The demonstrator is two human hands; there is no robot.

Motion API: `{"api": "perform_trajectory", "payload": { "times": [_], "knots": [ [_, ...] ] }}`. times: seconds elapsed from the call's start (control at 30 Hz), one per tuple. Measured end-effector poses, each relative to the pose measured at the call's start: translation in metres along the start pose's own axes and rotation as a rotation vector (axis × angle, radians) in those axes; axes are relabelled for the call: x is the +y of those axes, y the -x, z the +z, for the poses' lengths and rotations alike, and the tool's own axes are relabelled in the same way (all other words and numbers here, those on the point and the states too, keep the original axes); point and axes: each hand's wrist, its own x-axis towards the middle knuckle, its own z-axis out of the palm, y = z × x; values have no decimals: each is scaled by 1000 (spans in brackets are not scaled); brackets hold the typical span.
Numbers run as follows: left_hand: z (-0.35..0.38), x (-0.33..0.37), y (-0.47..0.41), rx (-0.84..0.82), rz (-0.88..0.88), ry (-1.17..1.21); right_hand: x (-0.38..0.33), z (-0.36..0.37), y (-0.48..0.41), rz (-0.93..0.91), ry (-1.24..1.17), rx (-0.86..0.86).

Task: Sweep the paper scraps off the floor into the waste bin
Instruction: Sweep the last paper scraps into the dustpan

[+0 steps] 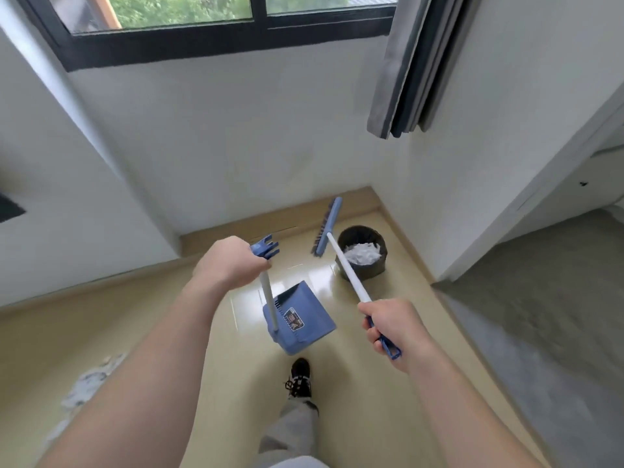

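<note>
Gripping the dustpan (299, 319) pole near its top, the left hand (229, 265) is reaching forward; the right hand (393, 327) is clasping the broom (329, 228) handle, its head raised beside the scrap-filled waste bin (363, 253).

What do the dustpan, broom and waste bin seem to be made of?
The dustpan looks like smooth blue moulded plastic, with comb teeth and a sticker. The broom has a blue plastic head and dark bristles; its white pole may be painted metal or plastic. The waste bin is dark and wrinkled outside, probably a thin plastic liner; its body is hidden.
</note>
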Motion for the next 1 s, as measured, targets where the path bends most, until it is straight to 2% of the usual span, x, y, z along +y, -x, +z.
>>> {"api": "perform_trajectory", "payload": {
  "times": [0.37,0.53,0.67,1.0],
  "knots": [
    [-1,-159,127,-10,-295,-24,66,105,46,70,261,-279],
    [-6,-244,180,-37,-421,-15,86,171,66,68,434,-346],
    [-19,-327,222,-97,-520,88,110,257,89,80,559,-362],
    [-54,-552,289,-19,-664,222,188,490,165,144,625,-349]
  ]
}}
